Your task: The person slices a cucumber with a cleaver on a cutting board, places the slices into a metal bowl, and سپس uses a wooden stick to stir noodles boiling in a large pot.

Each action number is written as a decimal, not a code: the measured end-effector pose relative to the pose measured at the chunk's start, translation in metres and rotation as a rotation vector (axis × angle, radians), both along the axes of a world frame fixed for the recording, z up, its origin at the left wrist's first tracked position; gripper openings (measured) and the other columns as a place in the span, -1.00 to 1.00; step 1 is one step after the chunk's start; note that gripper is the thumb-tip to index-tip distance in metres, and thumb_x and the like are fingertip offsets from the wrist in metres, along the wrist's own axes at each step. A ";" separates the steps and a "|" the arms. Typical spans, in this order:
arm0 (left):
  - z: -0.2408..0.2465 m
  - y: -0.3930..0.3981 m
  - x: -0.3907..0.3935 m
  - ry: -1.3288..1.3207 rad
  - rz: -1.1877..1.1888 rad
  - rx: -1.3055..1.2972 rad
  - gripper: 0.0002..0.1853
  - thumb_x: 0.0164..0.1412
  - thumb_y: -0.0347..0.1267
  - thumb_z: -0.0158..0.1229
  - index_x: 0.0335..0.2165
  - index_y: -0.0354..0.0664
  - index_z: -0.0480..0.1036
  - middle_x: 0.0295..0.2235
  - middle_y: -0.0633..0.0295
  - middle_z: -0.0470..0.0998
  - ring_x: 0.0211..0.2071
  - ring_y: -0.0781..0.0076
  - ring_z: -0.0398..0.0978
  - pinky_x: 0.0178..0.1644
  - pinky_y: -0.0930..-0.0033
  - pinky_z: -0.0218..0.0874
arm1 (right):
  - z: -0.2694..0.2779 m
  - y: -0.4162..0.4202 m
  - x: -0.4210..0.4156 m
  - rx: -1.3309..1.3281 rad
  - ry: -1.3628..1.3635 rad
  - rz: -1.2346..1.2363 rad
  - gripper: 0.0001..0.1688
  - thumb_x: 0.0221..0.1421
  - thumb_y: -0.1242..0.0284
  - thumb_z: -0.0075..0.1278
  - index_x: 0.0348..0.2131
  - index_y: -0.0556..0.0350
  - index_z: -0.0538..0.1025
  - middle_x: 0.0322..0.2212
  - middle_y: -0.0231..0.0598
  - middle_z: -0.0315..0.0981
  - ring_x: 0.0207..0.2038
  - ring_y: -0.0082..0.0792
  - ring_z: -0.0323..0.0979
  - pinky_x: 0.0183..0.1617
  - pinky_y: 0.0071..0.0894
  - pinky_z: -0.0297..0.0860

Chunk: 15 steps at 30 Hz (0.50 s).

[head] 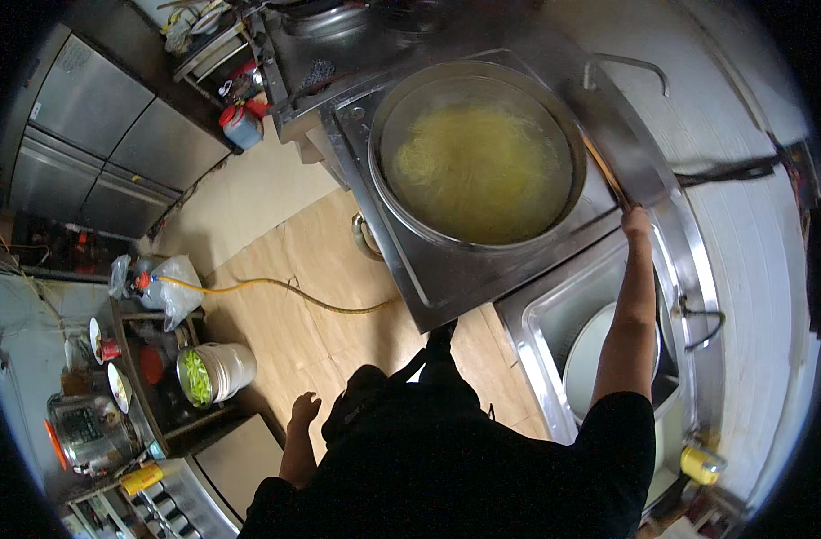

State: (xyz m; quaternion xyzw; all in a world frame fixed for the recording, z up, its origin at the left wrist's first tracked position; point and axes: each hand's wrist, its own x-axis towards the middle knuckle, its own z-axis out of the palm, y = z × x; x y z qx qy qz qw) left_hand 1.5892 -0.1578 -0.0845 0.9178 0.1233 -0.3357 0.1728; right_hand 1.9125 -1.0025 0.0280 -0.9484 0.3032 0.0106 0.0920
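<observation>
A large round metal pot (478, 155) stands on the stainless steel stove top (437, 276); in it lie yellow noodle-like strands (471, 162) under cloudy liquid. My right hand (635, 221) is closed on the near end of a long wooden stick (602, 165), which lies between the pot's right side and the wall. Where its far end goes is hard to tell. My left hand (306, 408) hangs low over the floor at the left of my body, fingers slightly curled and holding nothing.
A sink with a round white lid or basin (595, 360) lies below my right forearm. A faucet (629, 64) rises behind the pot. At the left stand a bucket of cut green vegetables (228, 370) and a shelf; a yellow hose (302, 300) crosses the floor. Steel refrigerator doors (93, 94) are farther off.
</observation>
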 end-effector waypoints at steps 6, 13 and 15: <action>-0.025 -0.004 -0.059 0.305 0.524 -0.205 -0.51 -0.05 -0.13 -0.02 -0.22 -0.29 0.40 -0.23 -0.01 0.45 -0.16 0.10 0.38 -0.08 0.28 0.20 | -0.064 -0.016 0.036 -0.047 0.110 -0.075 -0.51 0.02 0.27 -0.23 -0.04 0.01 0.24 -0.14 0.07 0.25 -0.03 0.14 0.15 -0.01 -0.04 0.16; -0.015 -0.033 0.015 -0.099 -0.018 -0.126 -0.70 0.05 -0.23 -0.13 -0.43 -0.23 0.41 -0.37 -0.01 0.46 -0.30 0.06 0.41 -0.21 0.18 0.24 | 0.002 0.007 0.026 -0.190 -0.167 0.026 -0.70 0.13 0.33 -0.35 -0.26 0.19 0.26 -0.23 0.10 0.25 -0.22 0.11 0.30 -0.24 0.00 0.28; -0.004 -0.039 0.028 -0.067 0.142 -0.093 -0.68 0.06 -0.23 -0.13 -0.35 -0.23 0.43 -0.32 0.01 0.46 -0.26 0.09 0.40 -0.17 0.22 0.24 | 0.063 0.050 0.035 -0.287 -0.162 0.214 -0.67 0.13 0.24 -0.32 -0.30 0.13 0.30 -0.36 0.05 0.34 -0.35 0.03 0.39 -0.34 -0.05 0.34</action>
